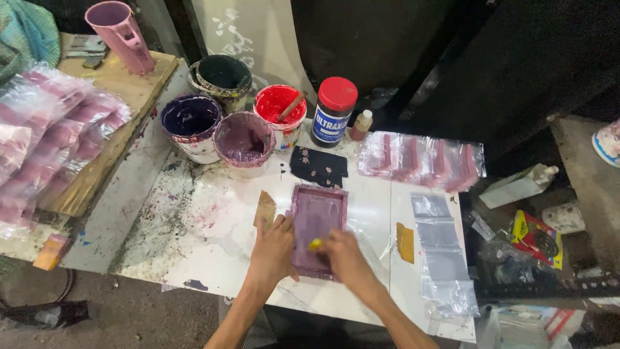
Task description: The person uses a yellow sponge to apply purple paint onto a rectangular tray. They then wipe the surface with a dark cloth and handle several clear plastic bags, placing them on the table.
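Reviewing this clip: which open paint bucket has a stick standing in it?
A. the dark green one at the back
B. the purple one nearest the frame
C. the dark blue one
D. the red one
D: the red bucket has a stick leaning out of its paint, while the purple bucket, the dark blue bucket and the dark green bucket hold none.

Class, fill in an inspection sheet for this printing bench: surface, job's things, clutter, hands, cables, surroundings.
Surface: white table, ink-stained.
Job's things: purple screen frame; clear bags to its right.
Clutter: paint tubs, red-lidded jar, small bottle, dark rag.
Hands: left hand steadies the frame; right hand in a closed grip on a yellow tool.
Cables: dark cord on floor.
Surroundings: printed packets on wooden board, boxes at right.
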